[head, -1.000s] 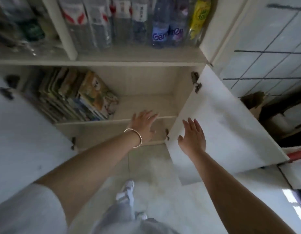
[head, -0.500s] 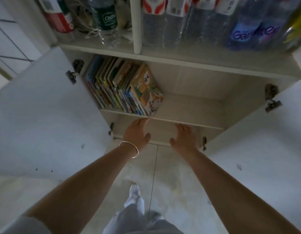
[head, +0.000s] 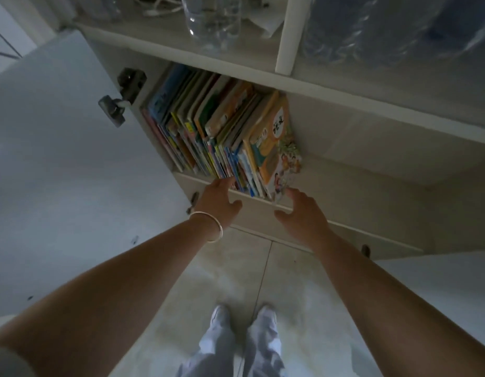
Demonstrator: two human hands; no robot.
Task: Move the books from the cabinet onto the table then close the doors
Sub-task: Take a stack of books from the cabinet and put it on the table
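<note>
Open cabinet (head: 344, 148), doors swung wide, both hands arriving at the books.
Books (head: 222, 131) lean packed at the shelf's left end; left hand (head: 217, 200) and right hand (head: 304, 216), fingers spread and holding nothing, flank them. Probably heavy, slick-covered: squeeze both outer covers.

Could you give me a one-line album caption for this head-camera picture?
Two bare hands, left and right, reach toward a leaning row of colourful children's books in an open white cabinet.

Single head-worn wide-angle view, looking forward and steeply down, close to the open cabinet (head: 344, 126), its lower shelf of books (head: 222, 131) near centre, floor (head: 263, 268) and feet at bottom edge
</note>
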